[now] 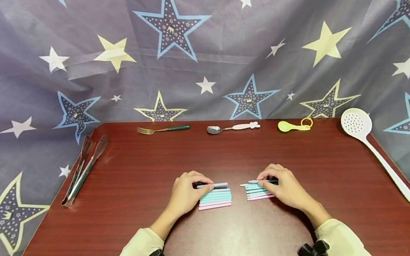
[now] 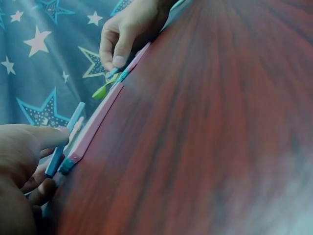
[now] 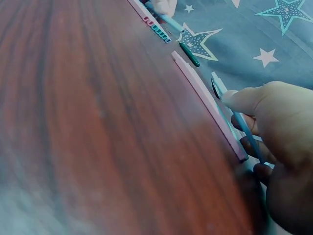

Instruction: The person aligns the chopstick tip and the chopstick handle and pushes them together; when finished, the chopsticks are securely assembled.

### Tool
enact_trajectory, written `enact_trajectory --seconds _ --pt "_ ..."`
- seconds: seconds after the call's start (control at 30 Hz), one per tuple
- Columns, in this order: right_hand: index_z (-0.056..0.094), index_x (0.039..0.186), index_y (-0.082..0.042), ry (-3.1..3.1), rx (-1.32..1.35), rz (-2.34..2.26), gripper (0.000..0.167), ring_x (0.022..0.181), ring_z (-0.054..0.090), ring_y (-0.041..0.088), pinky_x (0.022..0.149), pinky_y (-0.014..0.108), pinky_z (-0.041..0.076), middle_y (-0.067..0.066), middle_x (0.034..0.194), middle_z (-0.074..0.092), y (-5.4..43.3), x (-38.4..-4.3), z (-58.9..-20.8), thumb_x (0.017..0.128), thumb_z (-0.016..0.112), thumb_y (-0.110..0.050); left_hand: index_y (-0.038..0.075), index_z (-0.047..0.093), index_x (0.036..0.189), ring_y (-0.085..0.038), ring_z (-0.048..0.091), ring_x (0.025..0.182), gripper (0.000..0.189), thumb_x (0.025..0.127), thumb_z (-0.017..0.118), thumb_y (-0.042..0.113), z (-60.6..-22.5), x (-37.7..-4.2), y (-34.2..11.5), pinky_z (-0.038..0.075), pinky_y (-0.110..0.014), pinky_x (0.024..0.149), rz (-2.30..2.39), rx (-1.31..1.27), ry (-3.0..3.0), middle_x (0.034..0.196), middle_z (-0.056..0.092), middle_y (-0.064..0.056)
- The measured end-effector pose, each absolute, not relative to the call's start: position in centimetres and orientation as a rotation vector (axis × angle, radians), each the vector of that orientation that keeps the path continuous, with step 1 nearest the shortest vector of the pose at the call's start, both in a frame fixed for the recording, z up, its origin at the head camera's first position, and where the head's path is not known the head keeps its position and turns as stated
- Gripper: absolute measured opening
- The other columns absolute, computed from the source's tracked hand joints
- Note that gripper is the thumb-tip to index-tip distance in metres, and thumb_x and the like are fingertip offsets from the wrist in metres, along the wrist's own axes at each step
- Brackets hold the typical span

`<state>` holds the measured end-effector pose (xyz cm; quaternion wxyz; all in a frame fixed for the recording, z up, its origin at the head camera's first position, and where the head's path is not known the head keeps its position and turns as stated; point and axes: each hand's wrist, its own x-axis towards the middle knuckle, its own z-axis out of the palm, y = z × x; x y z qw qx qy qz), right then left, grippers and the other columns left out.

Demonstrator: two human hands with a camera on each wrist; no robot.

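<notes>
My left hand pinches a slim blue stick between thumb and fingers, at the far side of a row of similar sticks in teal and pink. In the left wrist view that blue stick is tilted above the row. My right hand pinches a light blue stick over a second row, whose ends look narrower. The right wrist view shows this stick slanted just above the row. A gap separates the two rows, and the right hand partly hides its row.
Along the back edge lie a green-handled fork, a white-handled spoon and a yellow measuring spoon. Metal tongs lie at left, a white skimmer at right. Starred cloth hangs behind the table.
</notes>
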<state>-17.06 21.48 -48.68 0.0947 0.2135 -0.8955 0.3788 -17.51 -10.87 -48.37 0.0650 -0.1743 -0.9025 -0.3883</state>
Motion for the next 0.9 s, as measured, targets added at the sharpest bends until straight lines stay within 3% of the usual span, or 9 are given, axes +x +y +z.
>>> enact_trajectory --seconds 0.13,0.23,0.6,0.9 --pt "0.076 0.094 -0.022 -2.625 0.637 1.159 0.016 0.091 0.060 0.005 0.083 0.019 0.047 -0.013 0.092 0.068 21.6 -17.2 -48.3 0.089 0.080 -0.007 0.026 0.083 0.093 -0.010 0.073 0.095 0.006 0.089 0.082 0.030 -48.0 -17.8 -11.0 0.055 -0.032 0.086 -1.265 -0.524 -2.675 0.094 0.078 0.014" --pt "0.076 0.094 -0.022 -2.584 0.665 1.204 0.016 0.085 0.060 0.004 0.078 0.016 0.048 -0.012 0.093 0.068 21.3 -17.2 -47.9 0.090 0.079 -0.006 0.028 0.083 0.094 -0.006 0.073 0.094 0.006 0.090 0.081 0.032 -47.6 -17.8 -10.9 0.055 -0.028 0.084 -1.306 -0.478 -2.688 0.092 0.078 0.017" --pt "0.078 0.093 -0.019 -2.455 0.716 1.294 0.013 0.083 0.063 0.005 0.077 0.014 0.048 -0.008 0.091 0.070 19.0 -17.6 -46.2 0.089 0.080 -0.007 0.031 0.082 0.094 -0.003 0.072 0.087 0.004 0.091 0.080 0.033 -45.7 -18.4 -10.4 0.055 -0.026 0.080 -1.345 -0.512 -2.643 0.090 0.078 0.016" --pt "0.077 0.094 -0.019 -2.389 0.723 1.298 0.014 0.078 0.059 0.006 0.068 0.017 0.046 -0.006 0.090 0.069 18.6 -17.1 -45.5 0.087 0.082 -0.007 0.029 0.082 0.094 -0.003 0.071 0.086 0.004 0.091 0.081 0.027 -45.1 -18.0 -10.3 0.054 -0.025 0.078 -1.359 -0.571 -2.607 0.093 0.079 0.013"
